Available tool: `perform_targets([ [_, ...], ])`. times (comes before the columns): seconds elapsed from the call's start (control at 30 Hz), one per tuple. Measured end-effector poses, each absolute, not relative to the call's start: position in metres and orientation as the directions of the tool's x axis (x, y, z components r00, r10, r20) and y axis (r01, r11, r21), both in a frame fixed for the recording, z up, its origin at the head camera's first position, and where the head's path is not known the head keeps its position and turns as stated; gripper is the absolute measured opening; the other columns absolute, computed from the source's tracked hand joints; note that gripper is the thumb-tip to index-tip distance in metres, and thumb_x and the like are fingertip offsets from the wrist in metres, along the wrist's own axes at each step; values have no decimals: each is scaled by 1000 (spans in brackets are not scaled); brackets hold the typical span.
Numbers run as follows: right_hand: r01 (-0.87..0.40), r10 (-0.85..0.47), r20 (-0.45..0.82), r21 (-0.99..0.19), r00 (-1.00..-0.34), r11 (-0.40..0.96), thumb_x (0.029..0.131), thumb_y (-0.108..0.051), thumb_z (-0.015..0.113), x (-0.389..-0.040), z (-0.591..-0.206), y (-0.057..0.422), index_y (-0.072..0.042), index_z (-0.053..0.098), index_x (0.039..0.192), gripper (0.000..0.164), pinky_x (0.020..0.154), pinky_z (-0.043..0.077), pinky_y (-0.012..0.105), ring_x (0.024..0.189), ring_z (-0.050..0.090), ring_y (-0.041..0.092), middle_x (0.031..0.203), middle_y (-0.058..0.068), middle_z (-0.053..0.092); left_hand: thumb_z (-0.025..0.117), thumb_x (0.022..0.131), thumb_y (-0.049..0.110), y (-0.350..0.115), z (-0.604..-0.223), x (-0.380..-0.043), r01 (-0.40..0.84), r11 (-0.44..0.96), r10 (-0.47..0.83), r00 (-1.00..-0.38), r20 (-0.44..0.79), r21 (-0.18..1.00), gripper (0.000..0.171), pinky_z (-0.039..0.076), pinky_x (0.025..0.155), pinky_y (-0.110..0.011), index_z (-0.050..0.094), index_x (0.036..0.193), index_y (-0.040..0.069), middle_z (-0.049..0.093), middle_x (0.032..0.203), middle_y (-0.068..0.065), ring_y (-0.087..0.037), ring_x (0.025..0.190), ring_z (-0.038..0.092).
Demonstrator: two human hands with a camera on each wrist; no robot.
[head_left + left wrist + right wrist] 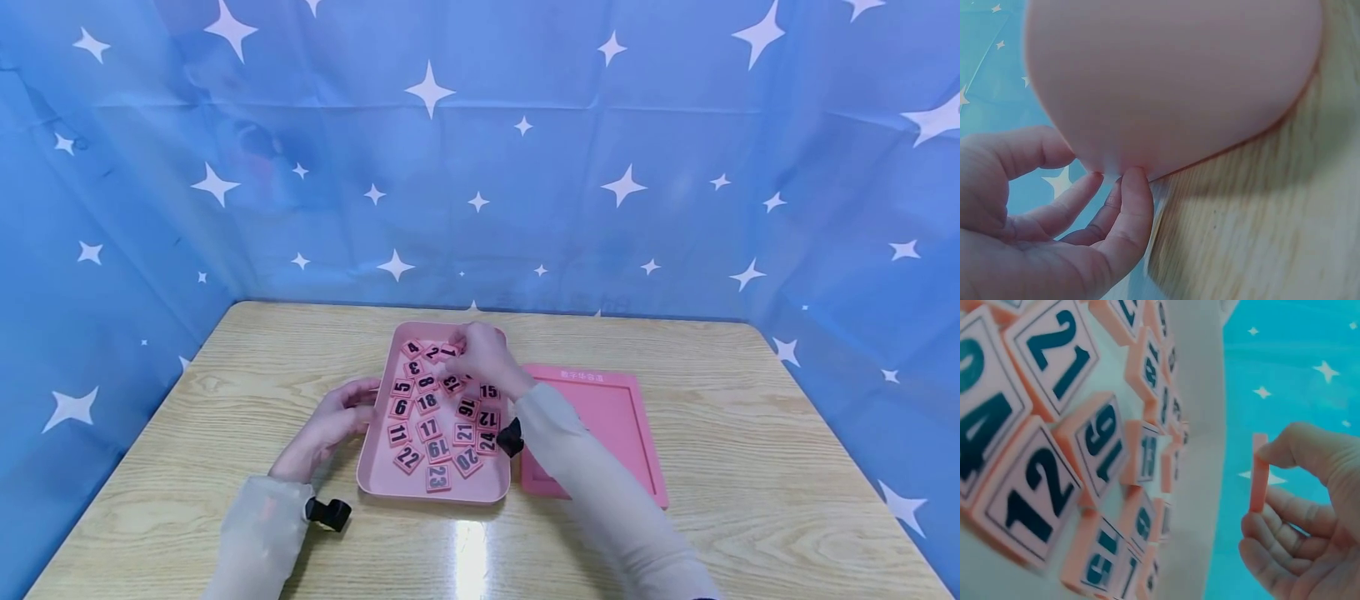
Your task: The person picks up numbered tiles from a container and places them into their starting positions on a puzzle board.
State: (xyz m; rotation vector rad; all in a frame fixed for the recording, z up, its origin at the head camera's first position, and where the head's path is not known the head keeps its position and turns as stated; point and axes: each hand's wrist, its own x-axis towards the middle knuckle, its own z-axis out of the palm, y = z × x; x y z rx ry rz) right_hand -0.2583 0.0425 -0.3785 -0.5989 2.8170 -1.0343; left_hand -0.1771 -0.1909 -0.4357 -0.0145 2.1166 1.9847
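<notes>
A shallow pink tray [480,487] holds several numbered pink tiles [438,451], lying loose at various angles. In the right wrist view my right hand [1310,512] pinches one tile [1259,481] between thumb and fingers; it stands edge-on, so its number is hidden. The head view places that right hand [487,358] over the tray's far right part, covering some tiles. My left hand [333,425] is at the tray's left side, fingers relaxed and slightly bent. Seen from the left wrist, its fingertips [1137,178] touch the tray's outer wall [1179,75].
Right of the tray lies a flat pink frame board [611,408] with a raised border and small lettering, partly covered by my right forearm. Both rest on a wooden table [750,467]. A blue star-patterned cloth [480,167] hangs behind and at both sides.
</notes>
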Motion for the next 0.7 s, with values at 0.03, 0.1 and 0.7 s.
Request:
perform_targets([
  [0.03,-340,-397,59,-640,-916,689,73,-13,77,-257,-376,44,-3,60,79,21,53,33,25,53,36,12,63,-2,43,52,78,-5,-191,-436,-177,-170,76,156,-971,-180,983,59,51,71,-24,37,135,-12,44,129,-32,-18,98,54],
  [0.1,-370,-422,72,-626,-904,687,72,-10,76,-255,-372,48,-2,65,90,22,61,43,26,62,47,12,74,1,56,52,78,-5,-191,-436,-177,-172,74,154,-971,-181,982,59,51,71,-24,37,135,-12,44,129,-32,-17,97,54],
  [0.7,-535,-532,184,-552,-827,640,72,-7,70,-240,-362,105,0,67,102,31,73,50,31,82,58,20,92,7,65,52,77,-5,-190,-437,-177,-179,91,148,-970,-191,980,60,51,72,-25,38,135,-11,45,128,-30,-18,96,55],
])
